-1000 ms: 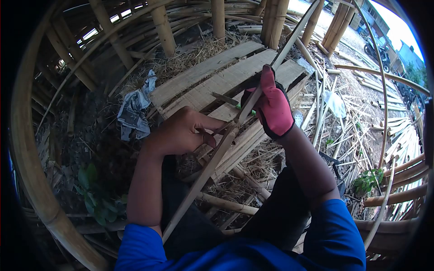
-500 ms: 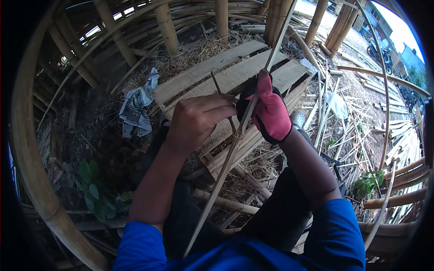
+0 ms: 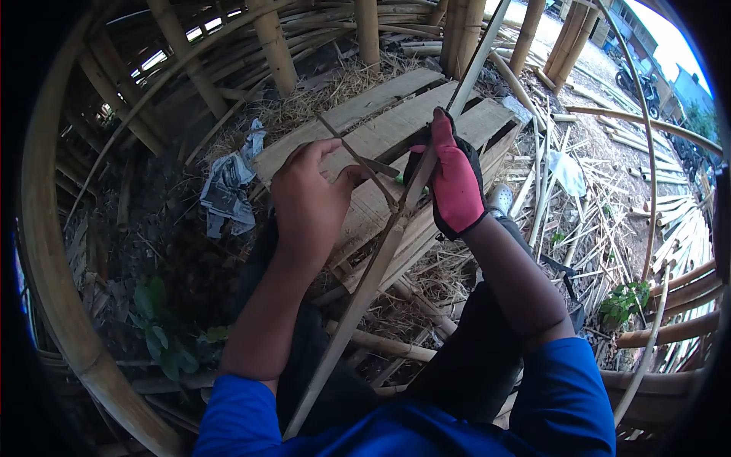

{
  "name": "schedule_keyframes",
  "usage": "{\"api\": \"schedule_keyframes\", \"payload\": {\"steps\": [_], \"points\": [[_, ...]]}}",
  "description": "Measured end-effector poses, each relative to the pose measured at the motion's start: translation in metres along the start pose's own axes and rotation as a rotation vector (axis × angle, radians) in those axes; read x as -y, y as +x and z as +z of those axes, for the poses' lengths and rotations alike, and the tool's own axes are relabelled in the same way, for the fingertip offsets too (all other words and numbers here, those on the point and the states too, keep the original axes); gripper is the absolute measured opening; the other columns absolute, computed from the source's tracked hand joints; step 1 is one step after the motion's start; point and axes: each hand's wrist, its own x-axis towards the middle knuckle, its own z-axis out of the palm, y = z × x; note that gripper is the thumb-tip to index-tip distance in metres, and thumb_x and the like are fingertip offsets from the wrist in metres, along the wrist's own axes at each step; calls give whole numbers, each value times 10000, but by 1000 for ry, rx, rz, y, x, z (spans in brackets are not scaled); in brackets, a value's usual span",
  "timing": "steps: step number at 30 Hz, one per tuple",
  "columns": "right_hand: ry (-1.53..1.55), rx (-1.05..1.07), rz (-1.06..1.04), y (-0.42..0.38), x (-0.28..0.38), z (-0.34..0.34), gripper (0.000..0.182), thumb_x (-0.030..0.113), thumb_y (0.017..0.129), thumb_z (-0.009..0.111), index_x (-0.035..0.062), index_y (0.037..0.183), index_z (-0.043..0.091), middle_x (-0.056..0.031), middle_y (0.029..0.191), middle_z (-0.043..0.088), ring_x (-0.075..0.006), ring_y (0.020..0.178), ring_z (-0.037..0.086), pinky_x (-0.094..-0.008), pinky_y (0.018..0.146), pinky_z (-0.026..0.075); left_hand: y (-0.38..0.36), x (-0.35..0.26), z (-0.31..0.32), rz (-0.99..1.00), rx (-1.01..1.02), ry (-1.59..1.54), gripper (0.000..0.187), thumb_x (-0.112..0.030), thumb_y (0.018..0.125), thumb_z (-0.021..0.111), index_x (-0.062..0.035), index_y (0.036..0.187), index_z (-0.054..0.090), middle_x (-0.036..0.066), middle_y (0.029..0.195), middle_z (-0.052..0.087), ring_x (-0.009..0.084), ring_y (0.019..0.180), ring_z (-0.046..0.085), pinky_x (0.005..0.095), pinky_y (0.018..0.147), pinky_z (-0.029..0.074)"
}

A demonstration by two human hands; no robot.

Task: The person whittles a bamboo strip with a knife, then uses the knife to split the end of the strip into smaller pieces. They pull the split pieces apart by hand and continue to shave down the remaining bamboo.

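A long bamboo strip (image 3: 375,266) runs slantwise from my lap up past the pallet. My right hand (image 3: 459,183), in a pink and black glove, is closed around it, thumb pointing up along it. From a joint on the strip a thin bamboo sliver (image 3: 358,158) splits away to the upper left. My bare left hand (image 3: 308,199) has its index finger and thumb against this sliver. Between the hands shows a short dark blade (image 3: 383,167), with a bit of green beside the glove; its handle is mostly hidden by my right hand.
Under my hands stands a slatted wooden pallet (image 3: 381,126). Crumpled newspaper (image 3: 228,186) lies left of it. Bamboo posts (image 3: 274,49) rise behind, and a thick curved bamboo pole (image 3: 72,320) borders the left. Cut bamboo pieces (image 3: 670,221) litter the ground at right.
My left hand has shifted left and its fingers have loosened from a tight pinch. The sliver's free end leans further left. The blade has come into sight; my right hand has barely moved.
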Motion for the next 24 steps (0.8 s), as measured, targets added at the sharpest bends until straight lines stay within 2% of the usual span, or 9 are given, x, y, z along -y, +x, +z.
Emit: {"api": "schedule_keyframes", "payload": {"steps": [2,5,7,14,17,19,20,23,24], "points": [[-67,35,-14,-7,1,4,563,498,982,524,46,1316,555,-99,986,648,-162,819,629,-298,688,502,1,5,-3,-125,77,-8,324,13,849,690,-8,1171,658,134,1063,706,179,978,691,307,835,577],[-267,64,46,-15,12,10,556,503,977,530,45,1290,571,-102,929,656,-161,765,628,-302,635,509,-2,14,7,-99,294,-292,379,-28,902,655,22,1271,584,159,1170,662,178,1054,660,313,873,556],[-258,33,28,-15,8,14,576,520,971,529,47,1298,564,-104,945,660,-159,767,627,-313,604,516,-3,0,9,-337,306,-777,451,-40,931,625,52,1352,491,177,1265,606,181,1117,618,318,925,522],[-480,70,150,-17,2,17,510,498,984,503,22,1092,651,-73,761,628,-135,643,592,-286,567,470,-4,-14,2,-206,359,-918,472,14,903,644,49,1351,495,123,1206,615,174,1100,612,306,984,488],[-556,107,67,-15,-13,12,500,478,983,504,8,1012,673,-63,693,595,-139,596,575,-301,546,461,-3,-14,-1,43,420,-731,452,-109,896,691,-22,1321,566,113,1219,593,216,1102,601,336,991,484],[-496,149,-152,-9,-23,9,526,490,977,504,-6,976,679,-59,687,591,-140,603,573,-304,548,460,-2,-16,-5,430,442,-570,382,-293,885,706,-99,1213,674,129,1272,557,280,1208,535,404,1035,443],[-496,150,-153,-2,-28,3,526,490,977,504,-6,976,679,-59,687,591,-140,603,573,-304,548,460,-2,-14,-6,431,502,-501,567,-630,877,557,-146,1101,748,153,1372,499,317,1348,399,517,1116,300],[-458,91,39,11,-22,-11,563,522,969,506,-14,1001,674,-62,754,628,-140,616,574,-296,562,462,-1,-7,-6,641,585,-376,499,-621,861,580,-187,999,784,143,1409,480,336,1410,312,523,1142,254],[-423,22,91,8,-5,-5,573,537,965,507,-9,1016,674,-60,780,640,-140,627,575,-293,563,457,-1,-8,-7,647,629,-348,367,-534,792,701,-201,913,797,141,1427,470,343,1446,244,530,1164,221]]}}
